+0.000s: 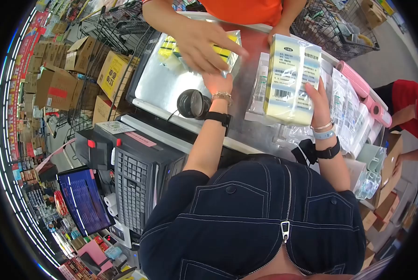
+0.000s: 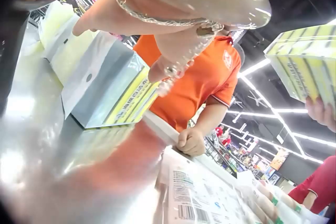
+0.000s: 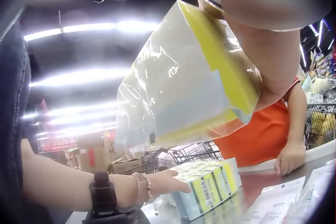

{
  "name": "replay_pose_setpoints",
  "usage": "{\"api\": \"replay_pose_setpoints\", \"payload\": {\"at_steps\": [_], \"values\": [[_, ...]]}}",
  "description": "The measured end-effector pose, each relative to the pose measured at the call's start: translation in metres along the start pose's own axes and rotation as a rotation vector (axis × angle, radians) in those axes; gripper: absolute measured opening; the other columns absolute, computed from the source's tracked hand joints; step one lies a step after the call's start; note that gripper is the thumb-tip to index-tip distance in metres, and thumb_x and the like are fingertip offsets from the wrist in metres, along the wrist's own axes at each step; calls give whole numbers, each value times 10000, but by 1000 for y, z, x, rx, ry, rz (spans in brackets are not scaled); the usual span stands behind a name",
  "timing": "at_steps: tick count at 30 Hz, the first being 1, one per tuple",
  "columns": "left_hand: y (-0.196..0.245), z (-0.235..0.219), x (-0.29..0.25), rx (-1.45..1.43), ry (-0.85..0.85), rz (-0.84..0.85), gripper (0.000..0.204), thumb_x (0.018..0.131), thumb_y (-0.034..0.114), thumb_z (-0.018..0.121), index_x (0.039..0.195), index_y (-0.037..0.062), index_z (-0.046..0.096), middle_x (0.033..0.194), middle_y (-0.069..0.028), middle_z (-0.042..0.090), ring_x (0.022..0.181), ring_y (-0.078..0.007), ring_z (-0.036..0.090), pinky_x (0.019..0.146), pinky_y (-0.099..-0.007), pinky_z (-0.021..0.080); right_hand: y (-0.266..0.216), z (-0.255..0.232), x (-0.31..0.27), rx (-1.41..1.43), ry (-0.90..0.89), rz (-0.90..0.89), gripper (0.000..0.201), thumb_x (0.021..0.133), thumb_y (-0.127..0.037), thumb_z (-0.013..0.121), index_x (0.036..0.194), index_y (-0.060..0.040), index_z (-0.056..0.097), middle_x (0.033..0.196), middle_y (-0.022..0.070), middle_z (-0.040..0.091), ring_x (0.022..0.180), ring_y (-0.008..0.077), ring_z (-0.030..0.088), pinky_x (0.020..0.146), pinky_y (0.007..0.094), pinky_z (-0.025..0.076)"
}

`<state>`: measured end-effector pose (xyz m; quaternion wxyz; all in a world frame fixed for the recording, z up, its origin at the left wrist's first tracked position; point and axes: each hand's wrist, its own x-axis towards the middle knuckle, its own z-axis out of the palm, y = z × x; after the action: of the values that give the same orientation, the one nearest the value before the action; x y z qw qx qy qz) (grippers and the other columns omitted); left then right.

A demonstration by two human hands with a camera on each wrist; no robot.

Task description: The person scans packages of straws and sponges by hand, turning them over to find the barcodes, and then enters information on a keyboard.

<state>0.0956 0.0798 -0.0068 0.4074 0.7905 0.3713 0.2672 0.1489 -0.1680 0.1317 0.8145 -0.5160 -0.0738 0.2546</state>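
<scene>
My left hand (image 1: pixel 218 84) is at the near end of a yellow-and-white package (image 1: pixel 225 49) on the metal counter, partly covered by another person's hand. In the left wrist view my fingers span this package (image 2: pixel 113 85); the right wrist view shows my left hand (image 3: pixel 165 183) gripping the end of the package (image 3: pixel 210 187). My right hand (image 1: pixel 318 105) holds a large wrapped, pale yellow and blue package (image 1: pixel 290 74) by its side, raised above the counter. That package (image 3: pixel 173 87) fills the middle of the right wrist view, under my right hand (image 3: pixel 270 50).
A person in an orange shirt (image 1: pixel 241 9) stands across the metal counter (image 1: pixel 246 126). A round black scanner (image 1: pixel 190 103) stands left of my left wrist, beside a keyboard (image 1: pixel 133 186). Flat plastic packs (image 1: pixel 344 107) and pink rolls (image 1: pixel 354 79) lie at the right.
</scene>
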Motion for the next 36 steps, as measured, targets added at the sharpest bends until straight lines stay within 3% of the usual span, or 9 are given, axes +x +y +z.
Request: {"api": "replay_pose_setpoints", "payload": {"at_steps": [2, 4, 6, 10, 26, 28, 32, 33, 36], "values": [[-1, 2, 6, -358, -101, -99, 717, 672, 242, 653, 1258, 7, 313, 1326, -232, 237, 1225, -334, 264, 991, -391, 260, 2, -1, -1, 3, -3, 8, 526, 806, -85, 545, 1267, -12, 302, 1148, 109, 482, 1011, 167, 504, 831, 280, 433], [29, -5, 9, 73, -266, -365, 721, 690, 215, 646, 1276, 4, 281, 1331, -228, 228, 1226, -339, 260, 1002, -393, 250, 4, -3, -2, 3, 1, 19, 526, 805, -84, 547, 1266, -12, 306, 1150, 108, 481, 1012, 167, 502, 830, 278, 432], [9, -4, -10, 299, 107, 74, 772, 665, 165, 655, 1287, -12, 233, 1301, -250, 274, 1203, -374, 303, 982, -413, 299, 6, -4, -2, 6, -6, 28, 533, 802, -90, 555, 1268, -9, 309, 1153, 107, 480, 1017, 168, 497, 828, 276, 431], [1, -3, -19, 57, 82, 134, 754, 634, 105, 670, 1266, -24, 281, 1323, -278, 188, 1216, -418, 244, 1001, -427, 269, 12, -7, -3, 2, -5, 22, 558, 799, -102, 567, 1278, -2, 298, 1161, 113, 477, 1019, 172, 498, 827, 275, 431], [9, -10, -18, 293, -194, -131, 570, 670, 296, 579, 1146, 3, 464, 1229, -164, 405, 1130, -314, 383, 894, -409, 355, 24, -41, -13, -274, 78, 87, 517, 802, -143, 557, 1252, 19, 358, 1130, 87, 501, 1045, 163, 454, 898, 270, 350], [9, -2, -14, 348, -170, -211, 491, 724, 257, 510, 1149, 13, 469, 1239, -145, 396, 1175, -261, 348, 944, -418, 283, 54, 69, 7, -593, -421, 2, 546, 758, -131, 529, 1269, -61, 347, 942, 96, 487, 866, 194, 462, 769, 300, 366], [-38, 77, 32, 846, 212, -128, 315, 728, 171, 538, 1016, 50, 575, 1120, -131, 494, 1075, -262, 458, 852, -405, 395, 151, 420, -72, -988, -2088, -1134, 659, 671, -106, 474, 1302, -220, 323, 566, 115, 461, 510, 257, 477, 512, 360, 399], [31, -12, -4, 742, -3, -191, 344, 719, 203, 550, 1038, 77, 562, 1154, -141, 469, 1099, -281, 427, 856, -446, 373, 159, 457, -96, -888, -2216, -1228, 696, 649, -100, 461, 1311, -260, 318, 472, 119, 454, 421, 272, 481, 448, 374, 407], [23, 4, -6, 577, 75, -135, 444, 657, 186, 606, 1073, 61, 516, 1113, -153, 446, 1078, -306, 409, 874, -437, 337, 146, 405, -91, -966, -2074, -1185, 628, 694, -148, 455, 1304, -222, 329, 650, 116, 435, 581, 270, 460, 559, 377, 387]]}}
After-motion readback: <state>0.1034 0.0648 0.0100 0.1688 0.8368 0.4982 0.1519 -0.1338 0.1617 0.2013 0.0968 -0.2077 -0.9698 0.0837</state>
